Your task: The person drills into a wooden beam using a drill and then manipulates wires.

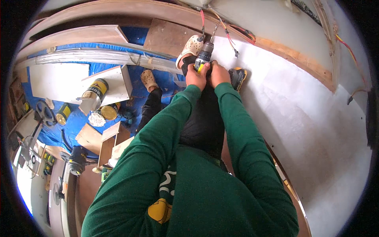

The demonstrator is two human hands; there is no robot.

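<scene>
A cordless drill [205, 55] with a grey and yellow body lies between my two hands, its thin bit [214, 33] pointing away toward the wooden edge. My left hand [197, 77] is closed on the drill body, thumb along its side. Closed around the handle area, my right hand [219, 75] partly hides it. The dark battery pack [238, 77] juts out to the right of that hand. Beneath the drill is my raised leg in black trousers, with a cream clog [192, 46] just beyond. Whether the bit touches anything I cannot tell.
Loose wires [235, 50] with dark ends hang near the bit, beside a wooden strip [294, 63] and white panel [300, 130]. Left, a blue sheet [75, 128] carries tins [109, 111], boards [59, 81] and large scissors [46, 112]. Another power tool [77, 160] sits nearer.
</scene>
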